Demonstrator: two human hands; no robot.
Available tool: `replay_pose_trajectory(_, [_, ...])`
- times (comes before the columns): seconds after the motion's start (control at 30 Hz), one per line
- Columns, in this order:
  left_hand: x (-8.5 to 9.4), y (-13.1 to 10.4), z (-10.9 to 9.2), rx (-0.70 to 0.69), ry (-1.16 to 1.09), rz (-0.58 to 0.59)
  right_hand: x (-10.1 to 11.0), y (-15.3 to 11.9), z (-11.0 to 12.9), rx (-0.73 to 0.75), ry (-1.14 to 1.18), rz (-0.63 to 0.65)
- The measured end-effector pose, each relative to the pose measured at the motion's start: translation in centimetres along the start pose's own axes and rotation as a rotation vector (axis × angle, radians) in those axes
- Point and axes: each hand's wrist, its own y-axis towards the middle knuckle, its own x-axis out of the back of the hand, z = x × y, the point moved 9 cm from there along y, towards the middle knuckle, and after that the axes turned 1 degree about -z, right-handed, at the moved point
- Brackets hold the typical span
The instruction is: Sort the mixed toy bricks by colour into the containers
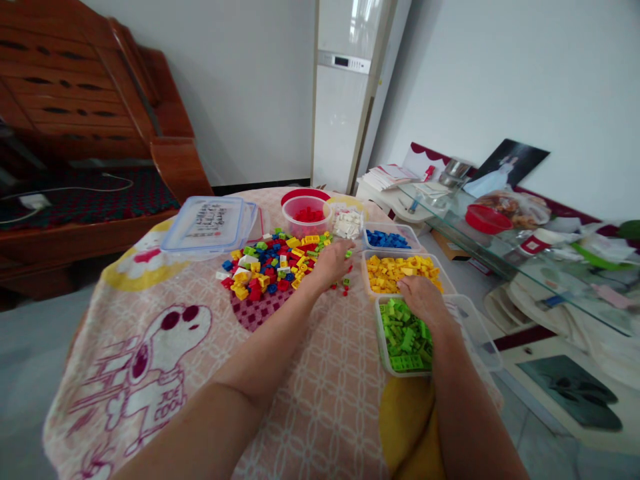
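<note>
My left hand (327, 265) reaches over the right edge of a mixed pile of toy building bricks (273, 265), its fingers closed around a small green brick (349, 254) at the tips. At the yellow box's near right corner is my right hand (423, 297), fingertips pinched on a yellow brick (409, 271) just over the other yellow pieces. The clear box of yellow bricks (383, 273) stands behind the box of green bricks (404, 330). My right wrist covers part of the green box's right side.
Blue bricks fill a box (390, 239) farther back. White bricks (347, 225) lie beside a round tub (306, 217) of red ones. Stacked clear lids (205, 223) rest at the back left. A cluttered glass shelf (525, 253) stands to the right, a wooden bench (100, 133) at left.
</note>
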Motion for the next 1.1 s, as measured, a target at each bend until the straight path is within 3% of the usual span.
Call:
replay_pose_trajectory(0.1, [0.1,0.1,3.7,0.132,0.155,0.026,0.1,0.0,0.0,0.001,-0.004,-0.004])
replay_pose_trajectory(0.2, [-0.6,-0.2,5.6,0.174,0.274,0.112,0.2,0.0,0.0,-0.001,-0.01,-0.008])
replay_pose_trajectory(0.4, [-0.9,-0.2,5.1,0.094,0.294,0.179,0.3,-0.2,0.2,0.008,0.008,-0.006])
replay_pose_trajectory(0.57, [-0.2,-0.3,4.9,0.105,0.163,0.216,0.4,-0.3,0.3,0.011,0.014,-0.003])
replay_pose_trajectory(0.77, [0.1,-0.6,4.8,0.058,0.008,0.349,0.5,-0.3,0.3,-0.002,0.006,0.002])
replay_pose_trajectory(0.83, [0.8,-0.2,5.1,0.075,0.008,0.286,0.5,-0.3,0.4,0.0,0.009,0.004])
replay_pose_trajectory(0.93, [1.8,0.4,5.2,0.077,0.069,0.093,0.4,-0.3,0.3,-0.006,0.006,0.008])
replay_pose_trajectory(1.0, [1.3,0.5,4.7,0.042,0.091,0.031,0.3,-0.3,0.2,-0.005,-0.001,0.009])
replay_pose_trajectory(1.1, [-0.9,0.1,4.0,-0.013,0.124,0.052,0.2,-0.2,0.2,0.003,-0.006,-0.007])
